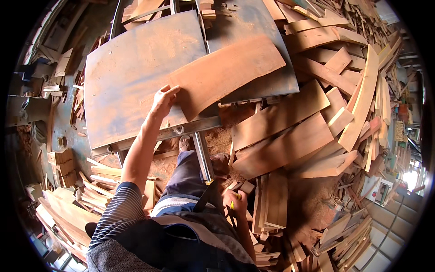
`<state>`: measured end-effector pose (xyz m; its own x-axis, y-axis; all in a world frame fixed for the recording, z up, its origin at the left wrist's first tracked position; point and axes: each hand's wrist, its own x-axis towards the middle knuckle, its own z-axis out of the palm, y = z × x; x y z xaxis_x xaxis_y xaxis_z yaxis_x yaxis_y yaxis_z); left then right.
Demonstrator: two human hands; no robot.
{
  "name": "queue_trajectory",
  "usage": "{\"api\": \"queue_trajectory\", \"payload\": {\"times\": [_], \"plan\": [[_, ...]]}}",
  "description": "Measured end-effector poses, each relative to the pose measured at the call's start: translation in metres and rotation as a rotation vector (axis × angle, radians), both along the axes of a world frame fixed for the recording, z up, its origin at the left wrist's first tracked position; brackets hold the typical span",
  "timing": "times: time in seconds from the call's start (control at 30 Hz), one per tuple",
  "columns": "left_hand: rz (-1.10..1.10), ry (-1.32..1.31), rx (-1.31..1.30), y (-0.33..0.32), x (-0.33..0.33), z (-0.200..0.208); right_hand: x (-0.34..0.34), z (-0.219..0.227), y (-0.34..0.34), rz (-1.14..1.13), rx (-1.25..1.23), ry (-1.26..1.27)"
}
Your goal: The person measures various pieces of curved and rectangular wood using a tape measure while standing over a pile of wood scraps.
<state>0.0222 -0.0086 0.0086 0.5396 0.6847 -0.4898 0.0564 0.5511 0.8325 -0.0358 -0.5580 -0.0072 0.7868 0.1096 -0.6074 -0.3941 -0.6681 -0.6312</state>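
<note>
A wide reddish-brown wooden board lies at a slant across the metal machine table, with a gently curved long edge. My left hand is closed at the board's near left end, fingers and thumb at its edge. Down by my right side, my right hand is closed around a small yellow object. Most of that object is hidden by the fingers; it resembles a tape measure.
Right of the table, wide planks and curved offcuts lie in a large heap. A metal bar juts toward my legs from the table's front edge. More cut pieces are stacked at the lower left. Sawdust covers the floor.
</note>
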Motion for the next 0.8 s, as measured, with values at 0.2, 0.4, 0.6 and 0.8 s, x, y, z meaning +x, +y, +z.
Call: {"api": "queue_trajectory", "payload": {"times": [0.2,0.4,0.6,0.8], "plan": [[-0.118,0.08,-0.035,0.012,-0.003,0.011,-0.042,-0.012,-0.031,-0.06,0.013,0.128],[-0.117,-0.121,-0.177,-0.006,0.005,0.053,-0.049,0.015,0.021,-0.522,0.147,0.195],[-0.151,-0.171,0.268,-0.084,0.01,0.093,-0.019,0.041,0.081,-0.642,0.455,0.136],[-0.438,0.009,0.945,-0.129,-0.009,0.138,0.003,0.139,0.156,-0.578,0.698,0.231]]}}
